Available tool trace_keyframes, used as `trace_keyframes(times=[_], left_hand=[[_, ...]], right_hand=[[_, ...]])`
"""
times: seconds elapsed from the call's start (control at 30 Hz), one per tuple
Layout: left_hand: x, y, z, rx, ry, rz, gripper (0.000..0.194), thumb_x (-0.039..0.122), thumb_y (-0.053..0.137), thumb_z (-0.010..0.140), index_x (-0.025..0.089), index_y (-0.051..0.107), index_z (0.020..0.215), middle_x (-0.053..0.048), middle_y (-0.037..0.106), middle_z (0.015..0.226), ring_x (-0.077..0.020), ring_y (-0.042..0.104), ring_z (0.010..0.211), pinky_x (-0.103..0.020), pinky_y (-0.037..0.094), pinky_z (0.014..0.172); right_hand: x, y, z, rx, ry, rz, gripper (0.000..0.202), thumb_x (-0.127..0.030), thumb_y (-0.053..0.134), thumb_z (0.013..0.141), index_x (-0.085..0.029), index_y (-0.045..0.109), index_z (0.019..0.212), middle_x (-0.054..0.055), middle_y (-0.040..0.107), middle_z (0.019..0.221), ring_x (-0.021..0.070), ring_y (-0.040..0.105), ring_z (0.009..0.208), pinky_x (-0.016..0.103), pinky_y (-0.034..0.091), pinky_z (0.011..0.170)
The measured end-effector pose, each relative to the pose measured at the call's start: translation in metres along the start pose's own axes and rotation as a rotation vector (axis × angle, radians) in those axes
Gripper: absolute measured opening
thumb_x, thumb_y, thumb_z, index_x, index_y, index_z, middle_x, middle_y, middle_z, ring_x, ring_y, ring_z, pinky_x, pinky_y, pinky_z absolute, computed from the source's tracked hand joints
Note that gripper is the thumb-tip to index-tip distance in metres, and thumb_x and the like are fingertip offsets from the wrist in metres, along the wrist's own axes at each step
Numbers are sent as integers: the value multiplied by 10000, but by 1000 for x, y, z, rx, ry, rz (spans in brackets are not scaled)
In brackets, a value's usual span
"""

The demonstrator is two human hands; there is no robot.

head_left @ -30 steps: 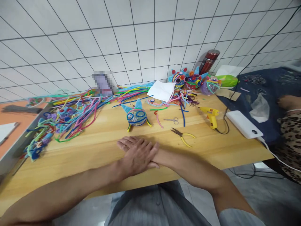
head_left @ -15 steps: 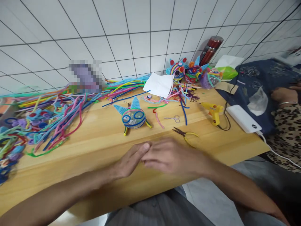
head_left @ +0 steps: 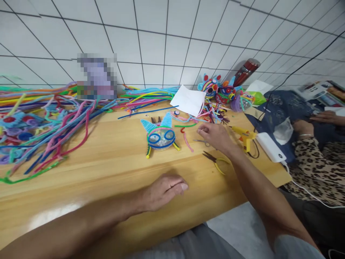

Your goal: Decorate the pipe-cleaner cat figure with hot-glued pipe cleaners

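Note:
My left hand (head_left: 165, 190) rests near the table's front with its fingers curled together; whether anything is inside is hidden. Farther back, my right hand (head_left: 215, 136) hovers over small scissors (head_left: 202, 140), its fingers bent and their tips close together. Between the hands and the wall stands a round clear craft figure (head_left: 161, 138) with blue pipe-cleaner ears, blue ring eyes and short legs. A pink pipe-cleaner piece (head_left: 188, 142) and a green one (head_left: 185, 125) lie to its right. Yellow-handled pliers (head_left: 217, 160) lie open just below my right hand.
Pipe cleaners (head_left: 61, 133) heap at left. White paper (head_left: 188, 100), decorated balls (head_left: 226, 92) and a red flask (head_left: 246, 72) are at the back. A yellow glue gun (head_left: 244, 137) and white power bank (head_left: 270, 147) lie right, near another person's leopard-print sleeve (head_left: 304, 154).
My hands, together before, have come apart. The right one has moved forward and right to the scissors; the left has stayed near the front edge. The view has shifted slightly.

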State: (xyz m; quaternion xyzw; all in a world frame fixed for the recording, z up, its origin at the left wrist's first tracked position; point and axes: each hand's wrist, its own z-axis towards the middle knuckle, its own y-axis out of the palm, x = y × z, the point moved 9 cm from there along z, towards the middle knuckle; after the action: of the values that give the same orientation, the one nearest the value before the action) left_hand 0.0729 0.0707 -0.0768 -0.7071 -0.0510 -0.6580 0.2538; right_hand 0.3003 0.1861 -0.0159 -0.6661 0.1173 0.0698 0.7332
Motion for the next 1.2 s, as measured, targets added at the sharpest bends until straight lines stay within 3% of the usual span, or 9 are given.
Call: trace_keyframes(times=[0.2,0.37,0.63,0.8,0.93,1.07,1.2], left_hand=[[1,3,2,6,94,71,648,611,271,1157,168,692,944,-55,719,862,-159,629,800,-285,467,783],[3,5,3,0,155,50,622,595,277,1161,173,682,949,-62,724,883,-159,638,813,-282,478,802],[4,5,4,6,173,56,558,540,314,1169,182,674,937,-60,721,877,-164,630,806,-283,479,782],[4,6,2,17,178,100,560,517,294,1177,183,669,931,-52,726,877,-166,625,808,-294,458,785],[3,7,2,19,179,103,562,520,297,1176,182,676,934,-53,731,878,-168,627,812,-296,457,784],[3,8,3,9,170,112,596,544,272,1173,180,682,941,-59,740,884,-169,625,813,-307,468,802],[5,7,3,10,181,94,579,527,285,1176,178,696,964,-63,747,889,-167,630,816,-305,478,808]], right_hand=[[26,8,34,72,94,-163,205,-303,622,1004,-210,795,1062,122,836,1023,282,748,942,354,489,797],[37,24,54,54,21,-149,124,-225,660,962,-228,780,996,105,823,1164,276,734,1064,365,519,882],[40,21,51,130,-22,-149,218,-243,593,985,-207,745,1138,135,793,1154,290,722,1065,397,543,897],[44,27,52,78,-10,-175,125,-199,614,958,-218,736,972,130,783,1139,283,691,1095,369,524,903],[50,15,53,99,39,-159,162,-179,546,970,-205,704,946,161,761,1109,292,677,1032,386,510,882],[34,13,38,82,32,-88,141,-235,559,987,-205,696,1000,133,763,1068,263,679,983,362,496,863],[-10,44,8,-86,-54,10,94,-300,681,935,-234,703,872,38,753,882,197,670,823,295,461,756]])
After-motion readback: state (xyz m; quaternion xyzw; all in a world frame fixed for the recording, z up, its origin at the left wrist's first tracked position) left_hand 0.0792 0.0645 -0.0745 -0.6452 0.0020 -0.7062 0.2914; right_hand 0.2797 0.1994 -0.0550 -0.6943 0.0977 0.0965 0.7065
